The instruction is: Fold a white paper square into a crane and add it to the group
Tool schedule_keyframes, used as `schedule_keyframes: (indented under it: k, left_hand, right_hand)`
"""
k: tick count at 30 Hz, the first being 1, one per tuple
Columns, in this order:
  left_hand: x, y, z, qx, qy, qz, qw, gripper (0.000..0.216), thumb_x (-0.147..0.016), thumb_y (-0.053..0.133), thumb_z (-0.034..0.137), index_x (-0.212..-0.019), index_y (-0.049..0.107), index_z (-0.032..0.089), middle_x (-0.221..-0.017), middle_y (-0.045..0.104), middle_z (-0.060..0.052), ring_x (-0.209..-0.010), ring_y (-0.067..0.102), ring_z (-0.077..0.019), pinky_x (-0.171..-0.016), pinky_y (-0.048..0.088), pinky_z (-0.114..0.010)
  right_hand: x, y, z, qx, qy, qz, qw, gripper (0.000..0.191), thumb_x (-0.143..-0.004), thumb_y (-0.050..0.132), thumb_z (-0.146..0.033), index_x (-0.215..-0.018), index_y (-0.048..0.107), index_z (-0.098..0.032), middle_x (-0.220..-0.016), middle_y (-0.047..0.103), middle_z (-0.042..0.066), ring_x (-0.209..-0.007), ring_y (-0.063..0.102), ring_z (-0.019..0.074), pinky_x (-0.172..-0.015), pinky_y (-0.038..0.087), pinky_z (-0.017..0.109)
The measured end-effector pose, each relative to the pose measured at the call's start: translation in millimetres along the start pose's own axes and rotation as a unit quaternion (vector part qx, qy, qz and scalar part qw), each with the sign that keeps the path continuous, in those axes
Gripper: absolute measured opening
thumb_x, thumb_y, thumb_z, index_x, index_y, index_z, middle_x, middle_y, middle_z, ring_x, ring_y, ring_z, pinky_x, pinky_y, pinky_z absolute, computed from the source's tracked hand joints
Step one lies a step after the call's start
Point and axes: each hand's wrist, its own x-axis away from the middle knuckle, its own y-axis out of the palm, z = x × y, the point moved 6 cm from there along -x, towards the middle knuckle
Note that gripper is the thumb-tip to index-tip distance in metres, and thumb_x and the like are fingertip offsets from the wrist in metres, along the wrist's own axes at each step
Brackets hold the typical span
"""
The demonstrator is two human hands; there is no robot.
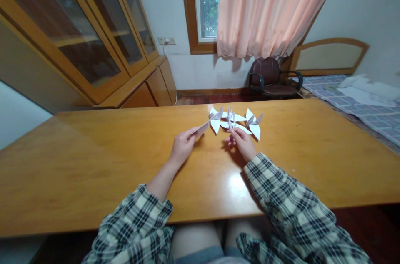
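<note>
Several white folded paper cranes lie close together on the wooden table. My right hand (pixel 241 141) pinches the near end of the front middle paper crane (pixel 241 128) between thumb and forefinger. Behind it sits another crane (pixel 239 117), partly hidden. To the right rests a crane (pixel 254 124) with its wings spread. My left hand (pixel 183 145) is closed on a thin folded piece of white paper (pixel 202 128), held above the tabletop. The tip of that paper overlaps the left paper crane (pixel 215 124) in view; I cannot tell whether they touch.
The wooden table (pixel 103 164) spans the width in front of me. Beyond it stand a brown office chair (pixel 267 76), a bed (pixel 337 93) at the right and a glass-doored cabinet (pixel 125 76) at the left. A pink curtain (pixel 265 10) hangs beside the window.
</note>
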Motion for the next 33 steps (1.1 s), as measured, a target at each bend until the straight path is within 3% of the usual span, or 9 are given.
schedule_keyframes:
  k: [3, 5, 9, 14, 16, 20, 22, 28, 33]
  left_hand:
    - [5, 8, -8, 0.167, -0.120, 0.041, 0.978, 0.035, -0.082, 0.056, 0.040, -0.099, 0.067, 0.012, -0.095, 0.072, -0.008, -0.087, 0.067, -0.0219, -0.077, 0.055, -0.033]
    - [11, 23, -11, 0.291, -0.189, 0.033, 0.937, 0.043, -0.079, 0.059, 0.046, -0.103, 0.063, 0.010, -0.098, 0.070, -0.010, -0.080, 0.067, -0.0204, -0.067, 0.057, -0.032]
    - [21, 45, -8, 0.392, -0.247, 0.005, 0.886, 0.045, -0.078, 0.064, 0.044, -0.108, 0.059, 0.012, -0.103, 0.068, -0.011, -0.079, 0.066, -0.0179, -0.063, 0.058, -0.029]
    - [26, 53, -7, 0.415, -0.269, -0.004, 0.869, 0.040, -0.080, 0.063, 0.040, -0.107, 0.057, 0.012, -0.106, 0.067, -0.011, -0.082, 0.066, -0.0165, -0.064, 0.059, -0.027]
    - [28, 56, -7, 0.420, -0.276, -0.013, 0.865, 0.039, -0.080, 0.063, 0.039, -0.108, 0.057, 0.012, -0.107, 0.067, -0.011, -0.083, 0.066, -0.0162, -0.064, 0.059, -0.027]
    - [30, 60, -6, 0.421, -0.282, -0.027, 0.862, 0.040, -0.079, 0.064, 0.040, -0.107, 0.056, 0.012, -0.107, 0.067, -0.011, -0.082, 0.066, -0.0161, -0.061, 0.059, -0.025]
    - [31, 61, -5, 0.413, -0.281, -0.036, 0.866, 0.041, -0.078, 0.065, 0.042, -0.104, 0.056, 0.012, -0.103, 0.068, -0.011, -0.079, 0.067, -0.0163, -0.060, 0.058, -0.025]
    - [29, 70, -6, 0.373, -0.255, -0.111, 0.885, 0.046, -0.070, 0.072, 0.046, -0.095, 0.056, 0.011, -0.078, 0.071, -0.008, -0.060, 0.067, -0.0151, -0.052, 0.054, -0.023]
    - [34, 76, -5, 0.345, -0.264, -0.205, 0.877, 0.045, -0.068, 0.074, 0.046, -0.089, 0.060, 0.009, -0.073, 0.071, -0.010, -0.055, 0.066, -0.0144, -0.048, 0.052, -0.020]
  right_hand:
    - [1, 2, 0, 0.000, -0.004, -0.010, 1.000, 0.041, -0.076, 0.058, -0.058, -0.090, 0.059, -0.019, -0.066, 0.064, 0.001, -0.054, 0.056, 0.0116, -0.050, 0.040, 0.023]
    - [2, 5, 0, 0.003, -0.005, -0.021, 1.000, 0.041, -0.078, 0.056, -0.058, -0.091, 0.058, -0.019, -0.066, 0.063, 0.000, -0.054, 0.054, 0.0115, -0.051, 0.040, 0.024]
    - [2, 2, -4, 0.069, -0.045, 0.001, 0.997, 0.040, -0.083, 0.049, -0.058, -0.084, 0.059, -0.019, -0.062, 0.055, -0.002, -0.055, 0.049, 0.0120, -0.054, 0.039, 0.025]
    - [3, -2, -17, 0.172, -0.118, 0.034, 0.977, 0.037, -0.082, 0.052, -0.056, -0.082, 0.061, -0.020, -0.078, 0.058, 0.003, -0.076, 0.053, 0.0174, -0.068, 0.044, 0.029]
    - [4, 3, -15, 0.156, -0.098, 0.000, 0.983, 0.038, -0.082, 0.053, -0.056, -0.084, 0.062, -0.020, -0.081, 0.060, 0.003, -0.076, 0.054, 0.0174, -0.067, 0.046, 0.029]
    - [9, 20, -2, 0.075, 0.001, -0.115, 0.991, 0.038, -0.079, 0.056, -0.056, -0.087, 0.061, -0.019, -0.073, 0.062, 0.001, -0.058, 0.055, 0.0131, -0.052, 0.044, 0.025]
    - [11, 23, 2, 0.058, 0.022, -0.132, 0.989, 0.038, -0.077, 0.060, -0.055, -0.085, 0.061, -0.018, -0.069, 0.062, 0.001, -0.052, 0.055, 0.0121, -0.048, 0.043, 0.024]
    - [7, 4, -5, 0.091, -0.002, -0.037, 0.995, 0.035, -0.074, 0.064, -0.053, -0.075, 0.062, -0.018, -0.052, 0.057, -0.003, -0.042, 0.048, 0.0106, -0.042, 0.037, 0.023]
    - [4, -8, -9, 0.112, -0.019, 0.035, 0.993, 0.036, -0.070, 0.068, -0.054, -0.065, 0.059, -0.019, -0.047, 0.052, -0.004, -0.039, 0.044, 0.0102, -0.039, 0.033, 0.024]
